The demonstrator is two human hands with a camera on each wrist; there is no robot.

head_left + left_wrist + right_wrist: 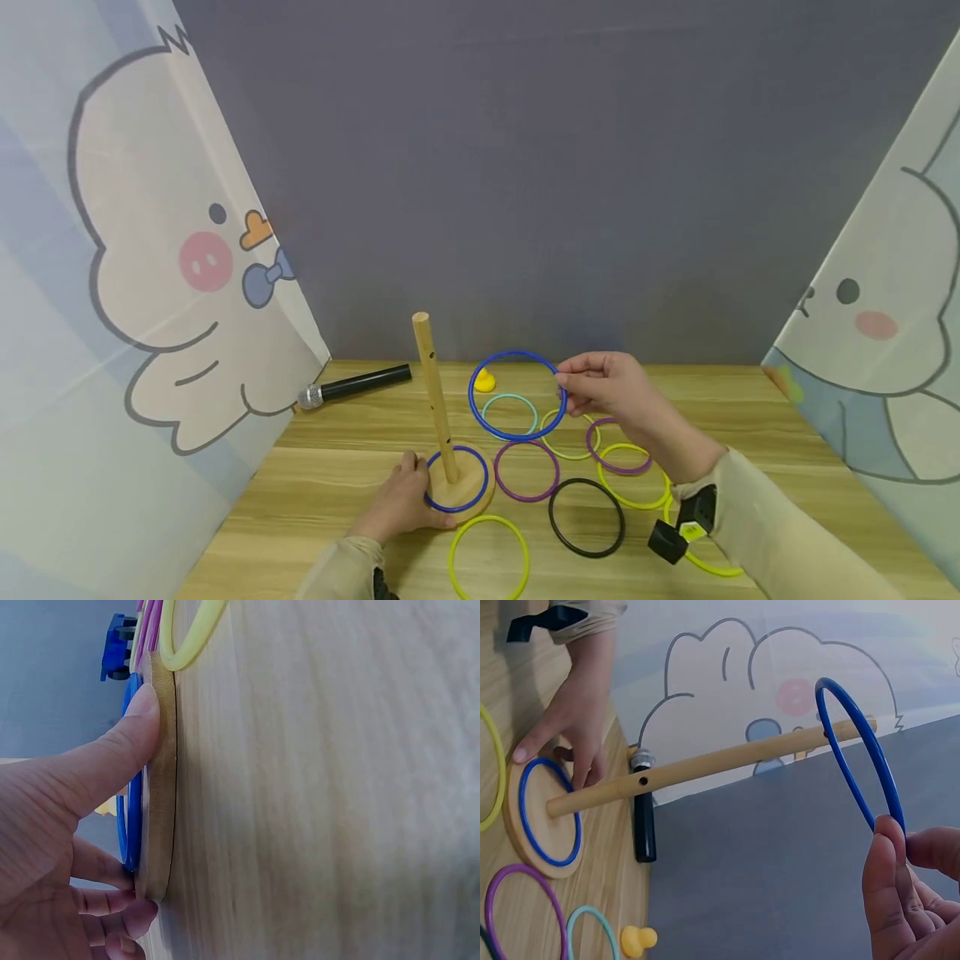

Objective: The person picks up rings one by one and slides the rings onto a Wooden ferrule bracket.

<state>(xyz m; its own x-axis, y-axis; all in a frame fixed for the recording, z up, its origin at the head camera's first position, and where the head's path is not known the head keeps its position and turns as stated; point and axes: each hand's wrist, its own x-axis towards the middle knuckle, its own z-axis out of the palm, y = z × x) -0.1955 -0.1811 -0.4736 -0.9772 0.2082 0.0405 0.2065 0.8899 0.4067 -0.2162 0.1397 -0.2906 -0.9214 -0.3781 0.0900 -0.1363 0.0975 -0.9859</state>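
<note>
My right hand [615,387] pinches a blue ring [471,397] between thumb and fingers, holding it in the air to the right of a wooden peg [436,392]. In the right wrist view the ring [889,784] is tilted and overlaps the peg's top end. The peg stands upright on a round wooden base [468,477]. Around the foot of the peg, a second blue ring [455,510] lies flat on the base. My left hand [401,498] grips the left edge of the base, thumb [142,712] and fingertips spread along its rim.
Scattered over the table [300,492] are a purple ring [527,499], a black ring [587,555], a light-blue ring [509,396] and several yellow ones. A yellow rubber duck [485,382] sits at the back. A microphone [356,387] lies at the back left; a dark wall stands behind.
</note>
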